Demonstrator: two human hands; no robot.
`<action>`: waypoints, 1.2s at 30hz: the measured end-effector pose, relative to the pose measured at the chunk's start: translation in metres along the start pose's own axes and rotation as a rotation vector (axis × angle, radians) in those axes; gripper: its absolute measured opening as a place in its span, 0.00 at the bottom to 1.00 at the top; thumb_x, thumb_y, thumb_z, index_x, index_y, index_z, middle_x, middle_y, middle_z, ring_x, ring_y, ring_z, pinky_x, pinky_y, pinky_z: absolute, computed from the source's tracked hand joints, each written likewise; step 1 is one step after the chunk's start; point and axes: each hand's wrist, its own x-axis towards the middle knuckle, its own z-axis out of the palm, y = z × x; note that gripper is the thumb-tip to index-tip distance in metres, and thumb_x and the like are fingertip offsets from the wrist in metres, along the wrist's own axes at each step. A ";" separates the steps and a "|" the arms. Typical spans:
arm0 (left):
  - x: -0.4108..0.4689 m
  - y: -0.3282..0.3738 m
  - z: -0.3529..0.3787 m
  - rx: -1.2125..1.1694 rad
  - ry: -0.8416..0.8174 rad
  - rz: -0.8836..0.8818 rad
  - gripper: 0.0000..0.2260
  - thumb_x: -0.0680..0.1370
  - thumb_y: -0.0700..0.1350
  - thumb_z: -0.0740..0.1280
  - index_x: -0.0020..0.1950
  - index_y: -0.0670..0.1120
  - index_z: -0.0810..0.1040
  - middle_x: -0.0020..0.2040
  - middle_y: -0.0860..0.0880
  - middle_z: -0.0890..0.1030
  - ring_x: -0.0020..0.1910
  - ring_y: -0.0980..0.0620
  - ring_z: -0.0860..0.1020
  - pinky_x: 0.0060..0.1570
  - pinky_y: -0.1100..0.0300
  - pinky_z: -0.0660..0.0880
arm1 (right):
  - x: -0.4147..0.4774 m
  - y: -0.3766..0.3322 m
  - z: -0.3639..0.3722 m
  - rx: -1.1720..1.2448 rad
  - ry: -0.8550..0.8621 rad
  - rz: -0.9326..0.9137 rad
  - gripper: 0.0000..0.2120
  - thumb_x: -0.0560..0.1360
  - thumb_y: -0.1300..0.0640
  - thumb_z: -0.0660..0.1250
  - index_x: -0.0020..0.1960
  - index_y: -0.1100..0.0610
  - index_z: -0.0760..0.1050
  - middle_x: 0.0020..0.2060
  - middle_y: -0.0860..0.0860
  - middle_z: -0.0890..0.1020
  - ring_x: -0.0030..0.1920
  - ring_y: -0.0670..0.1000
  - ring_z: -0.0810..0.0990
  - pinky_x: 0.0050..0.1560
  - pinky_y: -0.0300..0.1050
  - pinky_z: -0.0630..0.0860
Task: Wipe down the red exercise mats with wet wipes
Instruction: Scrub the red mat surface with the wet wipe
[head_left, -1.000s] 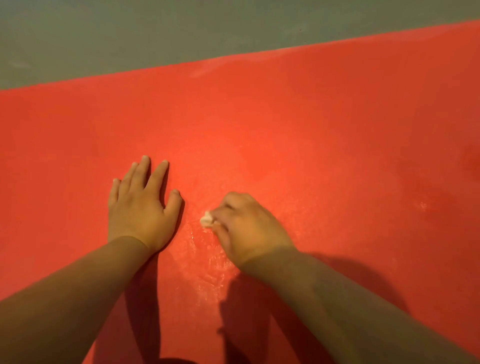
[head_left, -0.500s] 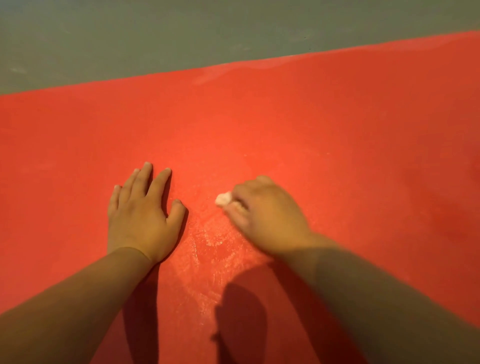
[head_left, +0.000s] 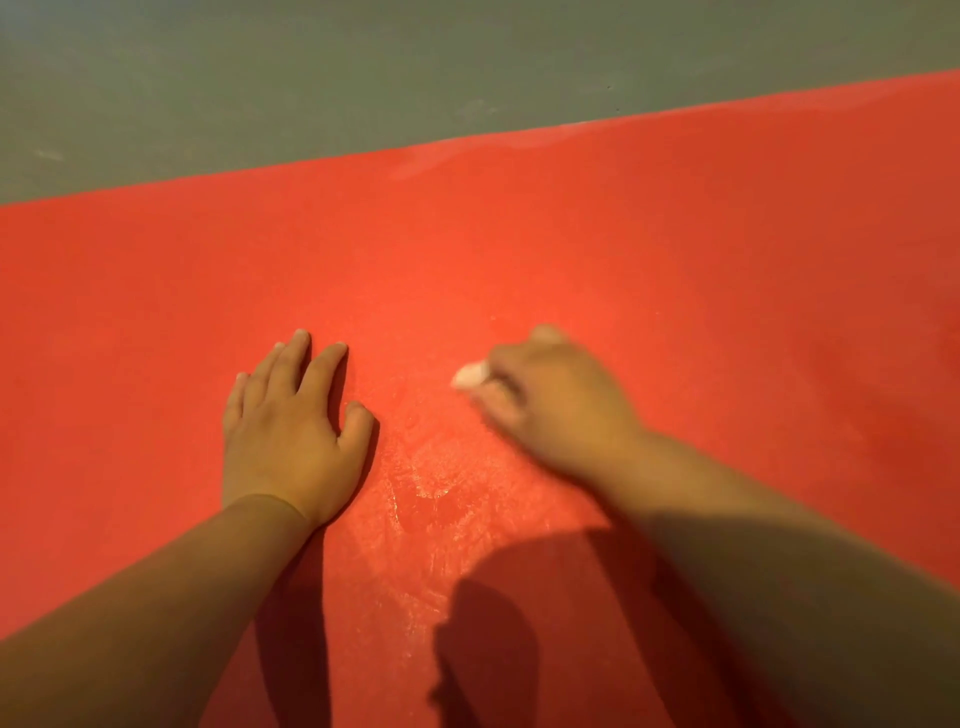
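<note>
- Looked down on the red mat (head_left: 675, 260), spread across most of the view; grey floor (head_left: 311, 78) beyond its far edge.
- Braced with the left hand (head_left: 291, 431) flat on the mat; fingers straight and close together, thumb out, holding nothing.
- Gripped a small balled white wipe (head_left: 470, 375) in the right hand (head_left: 550, 405); fingers curled round it, only a tip showing at the thumb side; blurred, so probably mid-stroke.
- Showed a wet sheen (head_left: 431, 483) between the two hands and toward the near edge; looked dull farther out and to the right.
- Seemed best done with firm, even pressure and overlapping strokes outward from the wet patch; probably called for unfolding the wipe, a ball covering little; needed the bracing hand kept off freshly wiped ground.
</note>
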 end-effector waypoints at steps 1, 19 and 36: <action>0.001 0.000 0.000 0.000 -0.002 -0.001 0.30 0.71 0.59 0.51 0.72 0.53 0.67 0.75 0.46 0.63 0.74 0.45 0.59 0.74 0.46 0.52 | 0.003 0.026 -0.008 -0.044 0.070 0.118 0.09 0.75 0.47 0.65 0.43 0.52 0.76 0.33 0.50 0.73 0.41 0.57 0.75 0.35 0.44 0.63; 0.005 0.003 -0.002 -0.018 0.000 0.024 0.31 0.71 0.58 0.50 0.71 0.50 0.69 0.75 0.45 0.64 0.74 0.43 0.59 0.73 0.44 0.54 | 0.019 0.096 -0.044 -0.236 0.307 0.590 0.16 0.78 0.49 0.60 0.49 0.62 0.77 0.43 0.64 0.81 0.51 0.64 0.75 0.46 0.52 0.72; 0.012 0.002 0.000 -0.009 -0.007 0.047 0.31 0.71 0.58 0.49 0.72 0.52 0.67 0.76 0.47 0.62 0.75 0.46 0.57 0.74 0.46 0.52 | 0.025 0.094 -0.031 -0.132 0.391 0.728 0.18 0.78 0.46 0.60 0.51 0.59 0.80 0.47 0.61 0.83 0.53 0.63 0.76 0.50 0.49 0.71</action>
